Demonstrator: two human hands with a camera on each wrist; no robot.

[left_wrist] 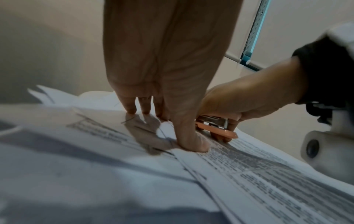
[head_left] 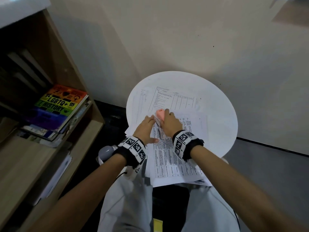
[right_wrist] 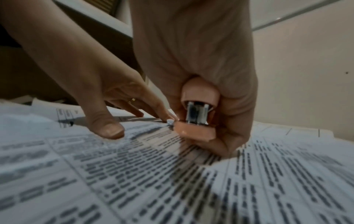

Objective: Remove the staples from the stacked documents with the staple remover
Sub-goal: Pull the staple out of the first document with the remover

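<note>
A stack of printed documents (head_left: 175, 154) lies on the round white table (head_left: 217, 104) and hangs over its near edge. My right hand (head_left: 170, 122) grips a pink staple remover (head_left: 160, 113) at the top left corner of the top sheet. In the right wrist view the staple remover (right_wrist: 197, 121) shows metal jaws between pink shells, pressed on the paper (right_wrist: 153, 174). My left hand (head_left: 147, 126) lies flat with straight fingers, pressing the sheets just left of the tool. In the left wrist view my left fingertips (left_wrist: 193, 144) push down on the paper beside the staple remover (left_wrist: 216, 128). No staple can be made out.
A wooden bookshelf (head_left: 55, 124) stands at the left with a rainbow-coloured book (head_left: 58, 104) on a pile. More table-printed sheets (head_left: 167, 99) lie further back on the table. A pale wall (head_left: 184, 39) rises right behind it. My lap is under the paper's near edge.
</note>
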